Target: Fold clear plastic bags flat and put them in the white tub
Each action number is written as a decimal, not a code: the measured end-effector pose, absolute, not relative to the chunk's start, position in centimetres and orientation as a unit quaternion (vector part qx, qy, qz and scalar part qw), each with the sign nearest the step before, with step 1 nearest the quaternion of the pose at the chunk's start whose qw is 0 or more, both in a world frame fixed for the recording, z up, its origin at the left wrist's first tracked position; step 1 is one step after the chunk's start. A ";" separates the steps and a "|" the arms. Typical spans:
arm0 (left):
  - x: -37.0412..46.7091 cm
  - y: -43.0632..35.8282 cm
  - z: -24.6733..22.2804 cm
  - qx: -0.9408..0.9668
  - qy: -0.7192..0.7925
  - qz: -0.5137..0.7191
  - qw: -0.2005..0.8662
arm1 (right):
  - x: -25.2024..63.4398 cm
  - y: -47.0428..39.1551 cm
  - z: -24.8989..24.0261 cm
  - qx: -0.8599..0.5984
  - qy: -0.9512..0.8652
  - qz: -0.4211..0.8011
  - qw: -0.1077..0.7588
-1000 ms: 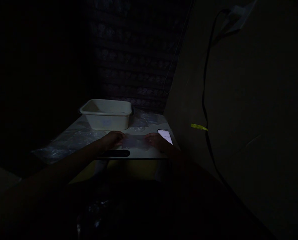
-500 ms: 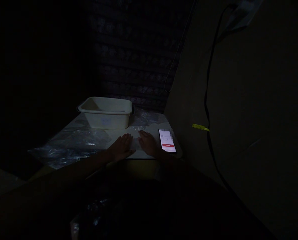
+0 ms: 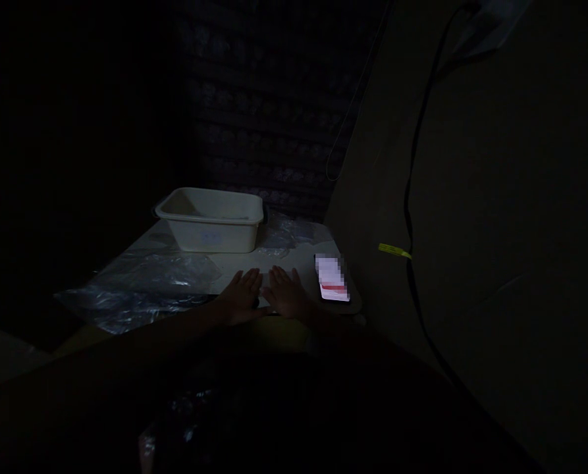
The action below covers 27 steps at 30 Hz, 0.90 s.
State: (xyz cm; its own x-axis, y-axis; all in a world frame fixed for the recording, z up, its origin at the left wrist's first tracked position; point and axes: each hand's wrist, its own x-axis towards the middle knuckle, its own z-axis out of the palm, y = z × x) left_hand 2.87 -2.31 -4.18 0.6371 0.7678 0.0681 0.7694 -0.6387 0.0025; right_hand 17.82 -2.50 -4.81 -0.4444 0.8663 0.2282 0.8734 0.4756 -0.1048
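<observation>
My left hand (image 3: 243, 295) lies flat near the front edge of the pale table (image 3: 229, 264), its fingers stretched out and pointing away from me. Beside it, my right hand (image 3: 284, 293) is laid flat too, fingers slightly spread, the two hands close together. A faint clear sheet or film may lie beneath the fingers; the dark makes it hard to tell. To the right of my right hand rests a phone (image 3: 332, 278) with a lit screen and a red bar. Beyond my left hand stands a cream plastic tub (image 3: 211, 236).
Crumpled clear plastic (image 3: 160, 276) spreads over the table's left side and hangs past its edge. More clear plastic (image 3: 286, 234) lies right of the tub. A black cable (image 3: 408, 217) with a yellow tag (image 3: 394, 250) runs down the right wall. The room is very dark.
My hands have come closer together and a little nearer the table's front edge. The view has shifted slightly; the tub and phone stay in place.
</observation>
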 end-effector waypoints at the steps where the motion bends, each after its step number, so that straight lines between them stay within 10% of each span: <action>1: 2.9 -2.3 -4.2 -0.904 -0.425 -0.033 0.016 | 18.1 -2.4 -4.9 -0.521 -0.844 -0.018 0.126; 17: 3.1 -2.2 -3.4 -0.891 -0.450 -0.039 -0.037 | 22.4 -1.2 -3.0 -0.593 -0.798 -0.051 0.094; 27: 2.5 -0.4 -1.7 -0.748 -0.479 -0.286 -0.359 | 20.8 1.7 -1.8 -0.571 -0.816 -0.089 0.028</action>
State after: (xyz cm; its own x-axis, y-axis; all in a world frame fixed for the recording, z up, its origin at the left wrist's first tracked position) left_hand 2.50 -0.42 -1.72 0.3764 0.9227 0.0834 0.5113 -0.2820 0.8118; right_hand 20.77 1.66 -1.83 -0.3474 0.9261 0.1476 0.9361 0.3332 0.1123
